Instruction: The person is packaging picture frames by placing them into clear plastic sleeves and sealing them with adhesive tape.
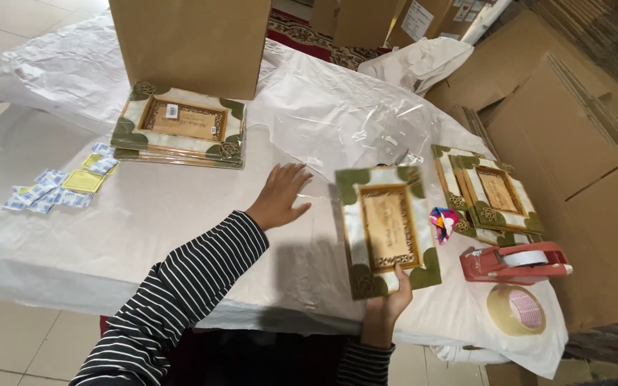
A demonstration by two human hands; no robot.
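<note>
My right hand grips the lower edge of a decorative frame with a wooden centre, pale border and green corners, held tilted above the table. My left hand, in a striped sleeve, lies flat with fingers spread on a clear plastic sheet over the white paper covering. The frame is just right of that hand.
A stack of similar frames sits at the back left before a cardboard box. More frames lie at right, with a red tape dispenser, a tape roll, a small colourful item. Small packets lie left.
</note>
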